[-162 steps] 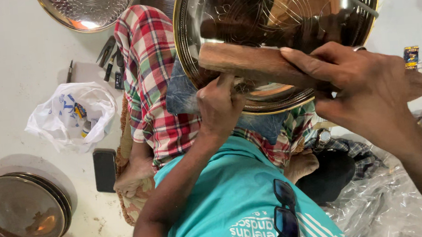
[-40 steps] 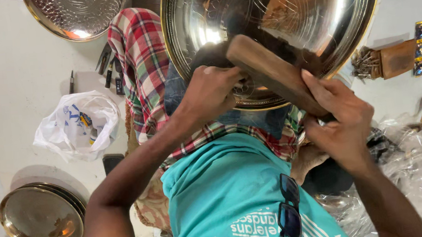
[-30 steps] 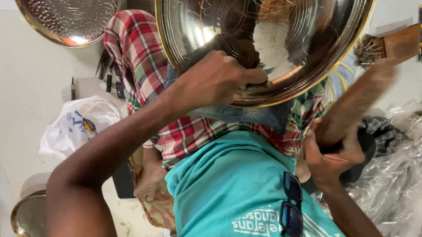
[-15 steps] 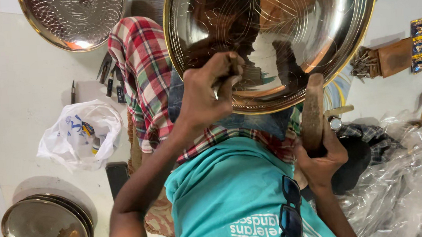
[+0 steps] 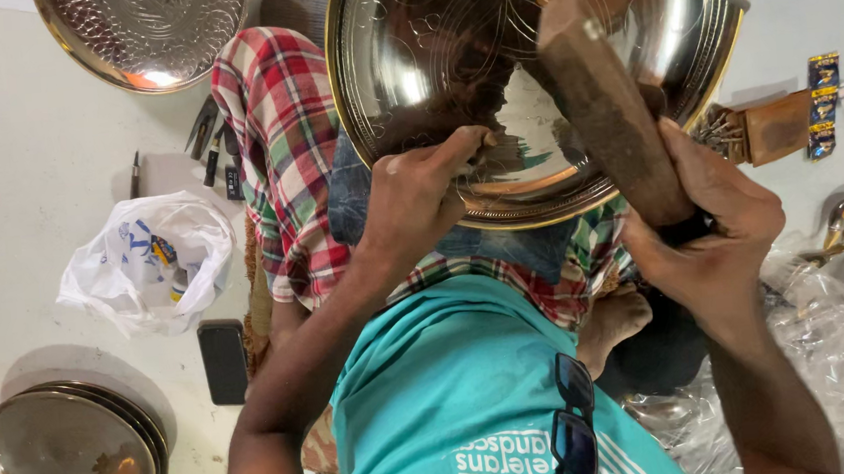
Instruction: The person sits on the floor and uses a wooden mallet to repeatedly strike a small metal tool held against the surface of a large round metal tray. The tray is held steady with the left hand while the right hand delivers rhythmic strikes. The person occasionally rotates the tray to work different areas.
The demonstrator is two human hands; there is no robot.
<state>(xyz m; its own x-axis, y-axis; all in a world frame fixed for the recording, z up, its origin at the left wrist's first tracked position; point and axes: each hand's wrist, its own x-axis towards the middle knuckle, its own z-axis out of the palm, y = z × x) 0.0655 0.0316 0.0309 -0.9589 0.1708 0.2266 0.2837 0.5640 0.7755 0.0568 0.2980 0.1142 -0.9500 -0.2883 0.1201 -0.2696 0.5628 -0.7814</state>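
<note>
brass plate point(image 5: 428, 56) shiny, round (seemingly engraved)

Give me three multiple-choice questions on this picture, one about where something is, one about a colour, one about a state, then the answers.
1. Where does the black phone lie?
A. on the floor between the white plastic bag and the stack of metal plates
B. inside the large metal dish
C. on the checked cloth

2. What colour is the person's shirt?
A. yellow
B. teal
C. black

3. How is the wooden mallet held?
A. lying loose on the floor
C. hanging from a hook
B. gripped in the right hand, its head raised over the large metal dish

Answers: 1 A, the phone lies on pale floor below the bag and beside the plates. 2 B, the shirt is plainly teal. 3 B, the right hand's fingers wrap the handle, while the left hand presses a small tool at the dish.
</note>
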